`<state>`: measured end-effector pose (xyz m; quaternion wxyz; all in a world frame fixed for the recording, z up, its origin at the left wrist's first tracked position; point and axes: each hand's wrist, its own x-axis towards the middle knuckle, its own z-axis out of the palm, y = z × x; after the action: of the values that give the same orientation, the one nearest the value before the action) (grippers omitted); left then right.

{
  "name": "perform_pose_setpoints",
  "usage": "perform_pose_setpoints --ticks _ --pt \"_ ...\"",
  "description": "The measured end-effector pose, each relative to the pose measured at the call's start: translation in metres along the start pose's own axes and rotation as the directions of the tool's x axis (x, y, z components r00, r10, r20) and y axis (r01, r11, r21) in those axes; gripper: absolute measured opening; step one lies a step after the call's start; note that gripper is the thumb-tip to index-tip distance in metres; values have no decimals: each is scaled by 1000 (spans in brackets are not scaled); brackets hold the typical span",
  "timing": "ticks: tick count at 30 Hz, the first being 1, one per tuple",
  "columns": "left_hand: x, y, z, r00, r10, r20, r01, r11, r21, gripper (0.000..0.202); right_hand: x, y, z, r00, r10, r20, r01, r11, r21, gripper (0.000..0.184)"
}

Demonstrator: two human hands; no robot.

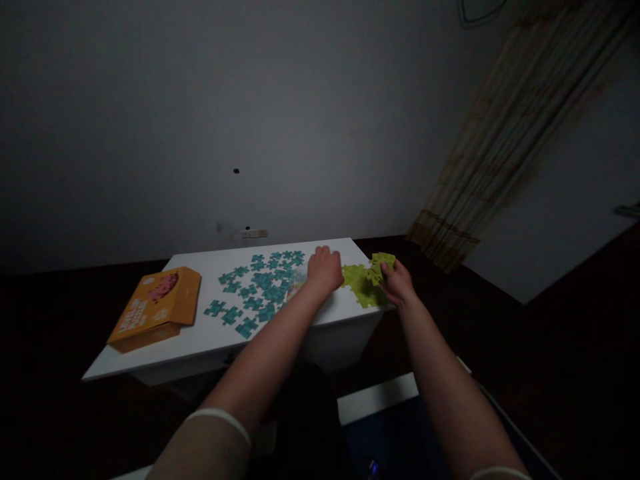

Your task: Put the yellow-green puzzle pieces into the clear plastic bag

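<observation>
My left hand rests palm down on the white table, fingers curled, beside a joined patch of yellow-green puzzle pieces. My right hand pinches a cluster of yellow-green pieces at the table's right edge, lifted slightly above the patch. Several loose teal puzzle pieces lie scattered across the middle of the table, left of my left hand. Something pale lies partly hidden under the teal pieces by my left hand.
An orange puzzle box sits at the table's left end. A grey wall with a socket stands behind the table. A striped curtain hangs at the right. The floor around is dark.
</observation>
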<state>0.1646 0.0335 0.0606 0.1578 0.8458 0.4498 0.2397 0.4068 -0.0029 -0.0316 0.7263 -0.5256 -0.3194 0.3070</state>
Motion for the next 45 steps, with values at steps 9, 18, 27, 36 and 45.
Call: perform_pose_setpoints --ticks 9,18,27,36,45 --pt "23 -78 -46 994 -16 105 41 970 -241 28 -16 -18 85 977 -174 124 176 984 -1 65" --pt "19 -112 -67 999 -38 36 50 904 -426 38 -16 -17 157 868 -257 424 373 903 -214 49" --pt "17 -146 -71 989 -150 -17 124 870 -478 46 21 -30 174 527 -104 843 599 749 -282 23" --pt "18 -143 -76 982 -174 -77 126 897 -424 41 46 -18 151 703 -196 684 661 534 -527 36" --pt "13 -127 -83 958 -210 -194 174 967 -187 38 -13 73 78 838 -1 546 541 136 -830 50"
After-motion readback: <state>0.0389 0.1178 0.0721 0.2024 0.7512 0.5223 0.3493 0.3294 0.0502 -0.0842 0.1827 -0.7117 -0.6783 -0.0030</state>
